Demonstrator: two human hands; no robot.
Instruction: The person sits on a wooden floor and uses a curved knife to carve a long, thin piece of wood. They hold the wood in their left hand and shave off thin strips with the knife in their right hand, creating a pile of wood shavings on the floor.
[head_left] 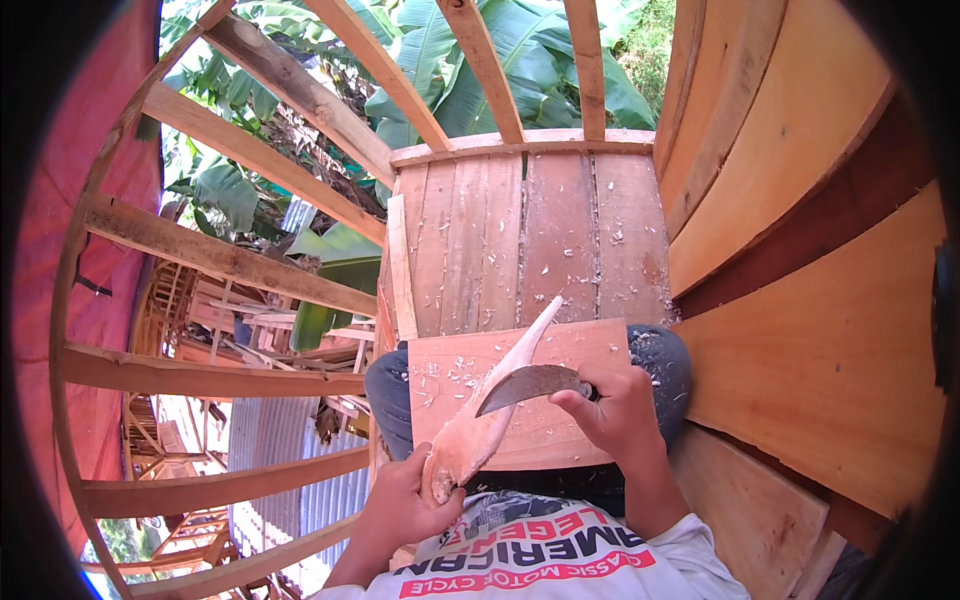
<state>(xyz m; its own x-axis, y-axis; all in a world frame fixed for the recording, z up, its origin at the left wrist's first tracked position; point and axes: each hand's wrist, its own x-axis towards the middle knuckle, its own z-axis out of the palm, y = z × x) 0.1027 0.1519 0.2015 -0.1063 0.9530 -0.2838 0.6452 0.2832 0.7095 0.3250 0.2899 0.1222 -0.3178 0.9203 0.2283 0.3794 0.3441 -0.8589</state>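
Note:
A long pale tapered piece (472,432), seemingly carved wood, slants across a square wooden board (570,440) on my lap. Its thick, rough end is near me and its thin tip points away to the right. My left hand (412,498) is closed around the thick end. In my right hand (622,412) is a knife (526,384) with a broad, curved, dark blade. The blade lies across the middle of the piece, its tip pointing left; whether the edge touches the piece I cannot tell. The knife's handle is mostly hidden in my fingers.
Small pale shavings lie on the board, on my jeans (660,370) and over the plank floor (560,230) ahead. Wooden railing slats (230,375) run along the left and front, with banana leaves beyond. A plank wall (810,350) stands close on my right.

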